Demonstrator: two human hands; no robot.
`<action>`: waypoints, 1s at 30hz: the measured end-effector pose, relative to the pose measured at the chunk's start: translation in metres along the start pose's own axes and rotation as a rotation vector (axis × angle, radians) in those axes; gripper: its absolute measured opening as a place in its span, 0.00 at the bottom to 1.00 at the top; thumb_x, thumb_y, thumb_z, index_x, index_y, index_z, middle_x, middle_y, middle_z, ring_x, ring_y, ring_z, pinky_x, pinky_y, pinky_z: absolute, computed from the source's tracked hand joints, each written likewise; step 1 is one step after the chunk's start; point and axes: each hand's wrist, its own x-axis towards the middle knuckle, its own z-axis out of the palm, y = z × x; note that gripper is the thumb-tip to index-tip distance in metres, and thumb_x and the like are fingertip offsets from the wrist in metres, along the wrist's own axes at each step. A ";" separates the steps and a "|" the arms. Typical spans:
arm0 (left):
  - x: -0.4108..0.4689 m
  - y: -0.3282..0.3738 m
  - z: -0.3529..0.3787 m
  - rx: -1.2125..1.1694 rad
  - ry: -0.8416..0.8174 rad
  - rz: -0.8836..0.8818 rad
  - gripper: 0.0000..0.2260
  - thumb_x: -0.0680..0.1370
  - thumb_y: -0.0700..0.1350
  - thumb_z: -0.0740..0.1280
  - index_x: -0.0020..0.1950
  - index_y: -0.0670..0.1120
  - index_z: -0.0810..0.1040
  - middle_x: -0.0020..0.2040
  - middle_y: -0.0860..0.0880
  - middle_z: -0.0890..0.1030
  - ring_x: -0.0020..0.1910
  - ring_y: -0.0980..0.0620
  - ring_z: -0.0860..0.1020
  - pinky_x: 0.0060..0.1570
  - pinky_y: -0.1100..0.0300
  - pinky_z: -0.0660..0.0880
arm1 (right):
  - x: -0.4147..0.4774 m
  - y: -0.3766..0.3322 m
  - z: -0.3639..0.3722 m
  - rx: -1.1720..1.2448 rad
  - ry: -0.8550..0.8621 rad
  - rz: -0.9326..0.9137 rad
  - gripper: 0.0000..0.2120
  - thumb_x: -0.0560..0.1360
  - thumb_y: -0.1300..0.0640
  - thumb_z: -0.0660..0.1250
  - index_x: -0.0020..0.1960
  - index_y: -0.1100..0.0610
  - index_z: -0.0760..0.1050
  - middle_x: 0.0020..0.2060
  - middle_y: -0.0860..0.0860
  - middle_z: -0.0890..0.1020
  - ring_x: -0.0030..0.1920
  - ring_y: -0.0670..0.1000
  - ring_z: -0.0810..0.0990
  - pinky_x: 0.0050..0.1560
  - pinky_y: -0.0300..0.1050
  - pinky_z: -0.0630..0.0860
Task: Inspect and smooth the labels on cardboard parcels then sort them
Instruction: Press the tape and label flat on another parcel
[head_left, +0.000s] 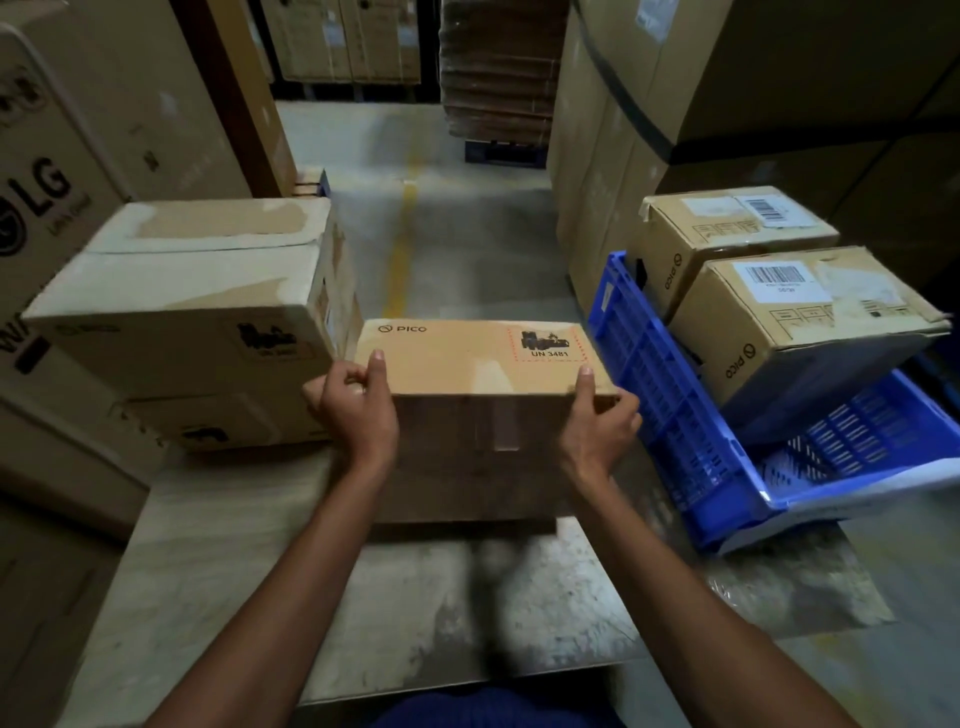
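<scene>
A cardboard parcel (478, 364) marked PICO and UN 3481 sits in the middle of the work surface. My left hand (356, 405) grips its near left top corner and my right hand (597, 421) grips its near right top corner. No paper label shows on its visible faces. A stack of two parcels (197, 291) stands to its left. Two more parcels, each with a white barcode label, rest in the tilted blue crate (670, 395) on the right: a near one (800, 317) and a far one (727, 228).
The parcels stand on a pale worn table (218, 571). Large cartons, one printed LG (47, 182), wall in the left side, and tall cartons (675, 78) rise on the right. A concrete aisle with a yellow line (402, 244) runs ahead to stacked flat cardboard (498, 67).
</scene>
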 end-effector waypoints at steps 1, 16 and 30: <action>-0.006 -0.005 -0.004 0.005 -0.019 -0.009 0.09 0.76 0.44 0.73 0.41 0.44 0.75 0.51 0.45 0.69 0.50 0.48 0.71 0.52 0.62 0.68 | -0.005 0.004 0.000 0.017 0.009 0.019 0.23 0.78 0.43 0.69 0.62 0.58 0.70 0.57 0.53 0.71 0.53 0.53 0.76 0.48 0.46 0.76; -0.029 -0.053 -0.039 0.361 -0.239 0.522 0.05 0.76 0.44 0.67 0.47 0.42 0.79 0.62 0.38 0.72 0.61 0.38 0.70 0.61 0.45 0.72 | -0.024 0.044 0.000 -0.210 0.034 -0.422 0.25 0.78 0.53 0.68 0.72 0.55 0.65 0.74 0.54 0.69 0.74 0.56 0.68 0.78 0.64 0.48; -0.049 -0.050 -0.050 0.893 -0.671 0.794 0.28 0.76 0.54 0.56 0.74 0.44 0.71 0.75 0.40 0.70 0.74 0.41 0.67 0.69 0.43 0.65 | -0.062 0.060 0.037 -0.738 -0.413 -1.293 0.24 0.81 0.44 0.58 0.71 0.55 0.75 0.71 0.53 0.76 0.73 0.56 0.71 0.71 0.55 0.65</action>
